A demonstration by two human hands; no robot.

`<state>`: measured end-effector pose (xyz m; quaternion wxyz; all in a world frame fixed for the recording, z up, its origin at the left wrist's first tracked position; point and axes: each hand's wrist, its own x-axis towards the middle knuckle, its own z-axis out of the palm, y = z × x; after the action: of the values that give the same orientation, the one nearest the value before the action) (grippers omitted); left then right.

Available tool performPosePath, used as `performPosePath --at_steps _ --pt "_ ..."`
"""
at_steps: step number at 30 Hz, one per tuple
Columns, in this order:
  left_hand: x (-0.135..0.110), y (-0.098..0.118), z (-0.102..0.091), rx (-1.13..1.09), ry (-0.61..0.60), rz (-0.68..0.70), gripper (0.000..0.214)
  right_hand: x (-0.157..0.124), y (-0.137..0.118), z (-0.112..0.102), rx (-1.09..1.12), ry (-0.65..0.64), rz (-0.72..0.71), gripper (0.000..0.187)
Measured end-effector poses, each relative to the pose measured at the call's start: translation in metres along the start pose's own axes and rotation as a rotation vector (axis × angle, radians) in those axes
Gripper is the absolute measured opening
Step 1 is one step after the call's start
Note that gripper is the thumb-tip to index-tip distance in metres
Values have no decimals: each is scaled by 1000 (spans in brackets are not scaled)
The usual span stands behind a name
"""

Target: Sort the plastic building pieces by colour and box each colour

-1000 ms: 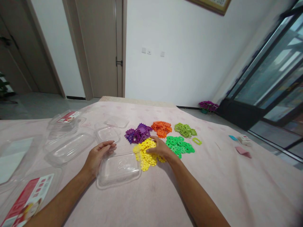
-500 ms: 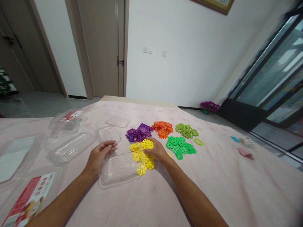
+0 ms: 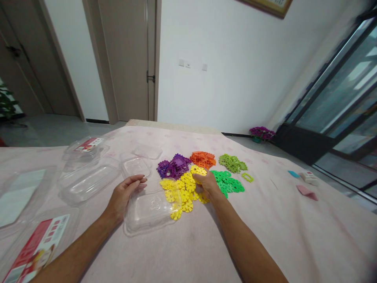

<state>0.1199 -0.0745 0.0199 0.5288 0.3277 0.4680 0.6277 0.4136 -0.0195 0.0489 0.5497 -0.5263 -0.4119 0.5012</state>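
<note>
One left hand [image 3: 125,196]: fingers half-curled at 10 o'clock of the tray [image 3: 147,216]; whether it grips, cannot tell; a slack hold could let the tray skid.
Purple pile [image 3: 173,167]: 11 o'clock of the yellow pile [image 3: 185,194], near enough for colours to mix.
Yellow pile: overlaps the tray's 2 o'clock rim; a knock could scatter it.
Right hand [image 3: 207,183]: closed round yellow pieces [image 3: 198,170]; loose fingers could drop some.
Green pile [image 3: 228,182]: 2 o'clock, catching strays.
</note>
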Motion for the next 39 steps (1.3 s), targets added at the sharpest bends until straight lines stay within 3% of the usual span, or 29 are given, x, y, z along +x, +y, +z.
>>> performPosePath --at_steps 4,11,18,22,25,30,34,39 --pt "-4 5 3 19 -34 -4 44 -6 -12 7 77 -12 -48 47" --pt "-6 8 6 54 -59 -10 46 -33 -26 42 116 -113 -168 52" --pt "-4 5 5 30 -82 -5 45 -63 -18 64 -323 -340 -291 56" --pt "-5 4 5 28 -93 6 45 -64 -8 68 -325 -472 -392 47" --pt "-6 4 5 26 -84 -15 46 -54 -2 65 -325 -402 -461 38" --pt "-8 5 6 47 -103 -31 43 -28 -8 41 -581 -218 -552 31" --pt "-8 6 5 48 -99 -26 41 -15 -21 11 -925 -315 -449 34" --pt "-5 14 -1 -41 48 -19 44 -23 -31 -6 -1236 -438 -251 64"
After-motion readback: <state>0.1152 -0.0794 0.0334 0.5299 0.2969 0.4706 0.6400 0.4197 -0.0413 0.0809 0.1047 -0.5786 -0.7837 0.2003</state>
